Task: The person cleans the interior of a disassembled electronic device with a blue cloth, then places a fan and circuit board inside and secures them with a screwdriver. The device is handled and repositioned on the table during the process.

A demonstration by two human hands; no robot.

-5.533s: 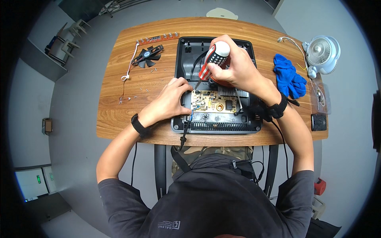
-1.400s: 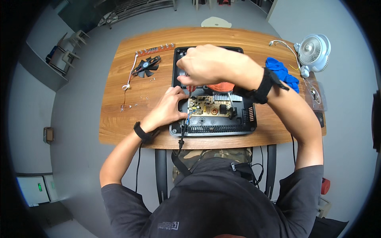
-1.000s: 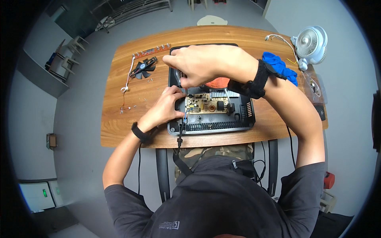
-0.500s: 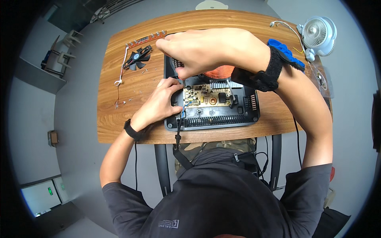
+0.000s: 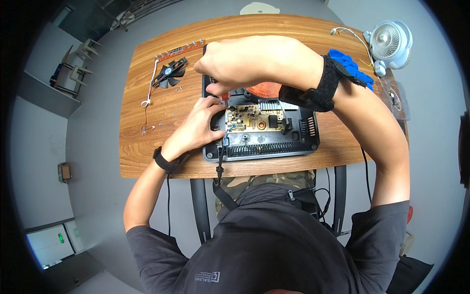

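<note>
An opened induction cooker base [image 5: 274, 152] lies on the wooden table in front of me, its black shell holding a tan circuit board [image 5: 247, 123] and a round copper coil [image 5: 264, 91]. My left hand [image 5: 198, 122] grips the shell's left side, fingers by the board's upper left corner and thumb lower down. Above that corner, my right hand [image 5: 230, 63] is closed around a screwdriver [image 5: 225, 96]; a bit of its red handle shows below the fist. The shaft points down at the board's corner, but its tip is too small to make out. My right forearm hides part of the coil.
Left of the cooker lie a black cooling fan [image 5: 170, 72], several small screws [image 5: 178, 89] and a strip-shaped circuit board [image 5: 180, 49] with a white cable. A white desk fan [image 5: 390, 41] stands at the far right. A black power cord [image 5: 220, 164] hangs over the front edge.
My right hand has turned slightly and its wrist has shifted a little left, so more of the red screwdriver handle shows. My left hand keeps its place on the shell.
</note>
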